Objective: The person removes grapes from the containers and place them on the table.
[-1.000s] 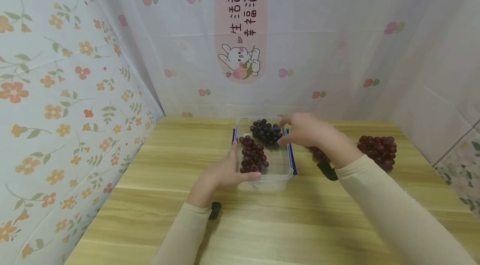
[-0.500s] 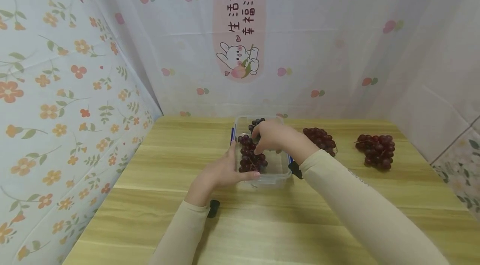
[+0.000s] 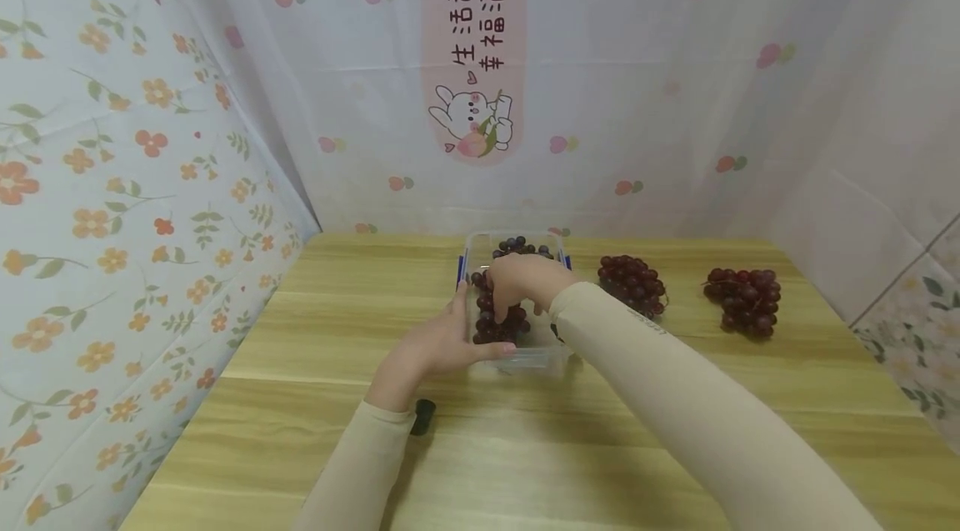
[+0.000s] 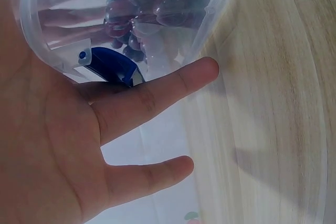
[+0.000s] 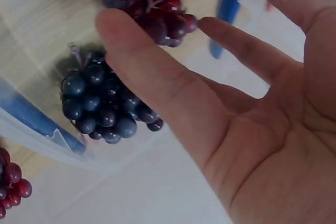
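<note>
My right hand (image 3: 528, 279) has shifted over the last second: was at the right rim of the clear container (image 3: 538, 354), next to the dark bunch (image 3: 517, 245); now it's further left, above the inside red bunch (image 3: 493, 333). Read: attention at that hand has gone from the dark bunch to the red one. Both bunches are inside, dark at the far end, red on the left.

Right grip: thumb and fingers spread, bunch between or just beyond them in the wrist view. No pinch visible; can't tell if I'm touching grapes, since my own hand blocks the head view.

Left hand (image 3: 435, 348) hasn't changed: thumb lying straight along the near rim, other fingers along the left side, two of them straight and apart near the blue latch (image 4: 113, 66). I judge that as steadying the container.

Arm move also uncovered more of the middle red bunch (image 3: 632, 285); my sleeve still crosses close to its near edge. It and the rightmost red bunch (image 3: 750, 298) sit outside on the table (image 3: 300, 398), right of the container, untouched.
</note>
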The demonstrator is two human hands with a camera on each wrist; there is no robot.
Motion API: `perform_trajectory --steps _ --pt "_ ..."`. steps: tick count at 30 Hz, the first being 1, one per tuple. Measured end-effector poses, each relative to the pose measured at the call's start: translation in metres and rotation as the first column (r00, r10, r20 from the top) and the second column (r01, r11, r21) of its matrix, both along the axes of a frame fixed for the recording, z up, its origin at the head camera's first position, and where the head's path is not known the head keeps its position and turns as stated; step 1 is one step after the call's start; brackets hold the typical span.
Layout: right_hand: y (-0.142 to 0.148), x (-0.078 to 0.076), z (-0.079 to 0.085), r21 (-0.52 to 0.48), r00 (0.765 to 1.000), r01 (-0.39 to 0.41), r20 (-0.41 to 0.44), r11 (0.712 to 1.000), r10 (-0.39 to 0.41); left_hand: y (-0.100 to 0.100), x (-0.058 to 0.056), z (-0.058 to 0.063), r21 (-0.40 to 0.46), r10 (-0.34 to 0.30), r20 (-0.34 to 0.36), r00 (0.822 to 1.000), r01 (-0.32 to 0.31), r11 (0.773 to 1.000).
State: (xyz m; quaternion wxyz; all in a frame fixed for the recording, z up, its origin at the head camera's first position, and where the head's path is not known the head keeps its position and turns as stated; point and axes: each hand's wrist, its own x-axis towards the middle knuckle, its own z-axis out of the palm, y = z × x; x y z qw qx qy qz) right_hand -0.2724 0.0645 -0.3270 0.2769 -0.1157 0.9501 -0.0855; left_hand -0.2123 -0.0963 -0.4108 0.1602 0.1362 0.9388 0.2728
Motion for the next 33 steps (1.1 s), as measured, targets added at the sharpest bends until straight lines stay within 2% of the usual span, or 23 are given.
perform_trajectory --steps 2,4,9,12,16,22,27,33 --pt "-0.005 -0.004 -0.003 0.034 1.000 -0.022 0.005 0.999 0.022 -0.001 0.000 0.001 0.008 -0.003 0.005 1.000 0.003 1.000" --pt "-0.009 -0.006 -0.006 0.071 0.997 -0.078 0.006 0.994 0.078 -0.002 0.001 0.001 0.011 -0.007 0.004 1.000 0.007 1.000" --pt "-0.014 -0.009 -0.019 0.155 0.971 -0.240 0.044 0.958 0.236 -0.003 0.003 -0.001 0.030 -0.003 0.009 1.000 0.003 1.000" --pt "-0.014 -0.010 -0.028 0.174 0.958 -0.285 0.077 0.943 0.275 -0.002 0.004 -0.003 0.037 -0.007 0.021 1.000 0.006 0.999" --pt "-0.014 -0.011 -0.038 0.170 0.956 -0.291 0.076 0.941 0.282 -0.002 0.004 -0.004 0.030 -0.011 0.028 1.000 0.010 0.999" --pt "-0.015 -0.008 -0.047 0.210 0.952 -0.299 -0.006 0.931 0.307 -0.003 0.003 -0.004 0.031 -0.021 0.013 1.000 0.021 0.999" --pt "-0.016 -0.007 -0.047 0.230 0.945 -0.307 -0.036 0.923 0.324 -0.003 0.002 -0.002 0.043 -0.019 0.003 1.000 0.019 0.999" --pt "-0.015 -0.006 -0.044 0.210 0.949 -0.297 -0.041 0.931 0.312 -0.002 -0.001 -0.001 0.052 -0.023 -0.015 1.000 0.024 0.998"
